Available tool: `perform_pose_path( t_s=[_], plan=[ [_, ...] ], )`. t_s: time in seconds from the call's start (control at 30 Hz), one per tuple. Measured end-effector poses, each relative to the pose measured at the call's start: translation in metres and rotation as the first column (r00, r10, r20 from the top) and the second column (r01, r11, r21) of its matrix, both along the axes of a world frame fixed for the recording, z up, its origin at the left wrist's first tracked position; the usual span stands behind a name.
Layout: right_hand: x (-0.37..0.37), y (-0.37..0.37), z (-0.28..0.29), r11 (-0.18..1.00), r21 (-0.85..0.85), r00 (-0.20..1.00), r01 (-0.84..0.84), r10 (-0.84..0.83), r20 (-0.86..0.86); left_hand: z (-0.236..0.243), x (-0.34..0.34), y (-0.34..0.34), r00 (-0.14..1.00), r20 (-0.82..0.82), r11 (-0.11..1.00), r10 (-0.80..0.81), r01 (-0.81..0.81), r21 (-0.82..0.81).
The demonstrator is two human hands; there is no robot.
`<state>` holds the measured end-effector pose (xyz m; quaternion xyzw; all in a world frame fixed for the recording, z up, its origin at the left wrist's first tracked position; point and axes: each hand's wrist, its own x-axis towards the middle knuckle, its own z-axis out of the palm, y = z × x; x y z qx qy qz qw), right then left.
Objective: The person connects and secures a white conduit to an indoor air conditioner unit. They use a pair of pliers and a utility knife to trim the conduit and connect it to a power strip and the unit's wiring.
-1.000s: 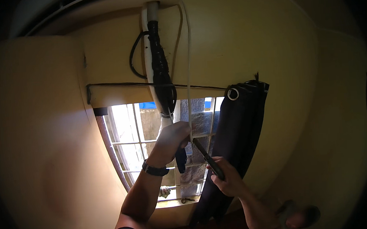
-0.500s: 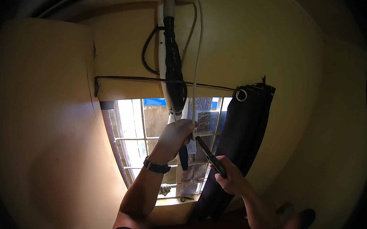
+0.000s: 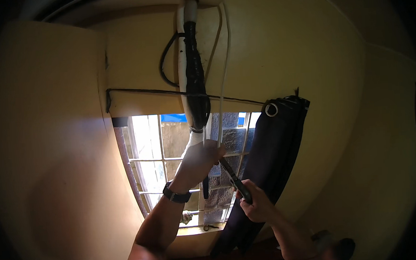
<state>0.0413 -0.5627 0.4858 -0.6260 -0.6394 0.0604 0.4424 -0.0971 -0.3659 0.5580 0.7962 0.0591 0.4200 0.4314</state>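
In front of the window, my left hand [image 3: 200,160] is closed around a thin white cable [image 3: 221,98] that comes down the wall from above. Beneath that hand hangs the end of a dark strip [image 3: 206,188]. My right hand [image 3: 256,202], lower and to the right, grips a long, narrow dark hand tool [image 3: 235,178]; its exact kind is not clear. The tool's tip points up and left, close to my left fingers, where the cable's lower part is hidden. Behind my left hand runs a thick bundle wrapped in black tape [image 3: 195,78], beside a white pipe [image 3: 182,60].
A barred window [image 3: 150,152] stands behind my hands. A dark curtain [image 3: 276,154] with a metal ring hangs at its right, from a dark cord [image 3: 153,91] stretched across the wall. A black cable loop [image 3: 162,61] sticks out left of the bundle. Yellowish wall [image 3: 61,139] rises at left.
The tool's tip has come closer to my left fingers, and my right hand has shifted slightly left. The bit of white cable that showed below my left hand is now hidden.
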Motion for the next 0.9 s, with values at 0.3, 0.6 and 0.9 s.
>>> perform_pose_path(
  t_s=[0.3, 0.6, 0.9],
  plan=[
    [-0.008, 0.014, -0.033, 0.868, 0.098, 0.442, -0.486, 0.341, -0.83, 0.009, -0.01, 0.002, 0.977, -0.032, 0.946, -0.21, 0.195, -0.258],
    [-0.029, 0.007, -0.006, 0.828, 0.068, 0.576, -0.557, 0.444, -0.686, -0.032, 0.016, 0.02, 0.874, 0.318, 0.687, -0.367, 0.486, -0.54],
    [-0.028, -0.008, -0.001, 0.982, 0.154, 0.984, 0.108, -0.128, 0.125, -0.002, -0.012, 0.005, 0.944, 0.157, 0.832, -0.292, 0.331, -0.445]
  ],
)
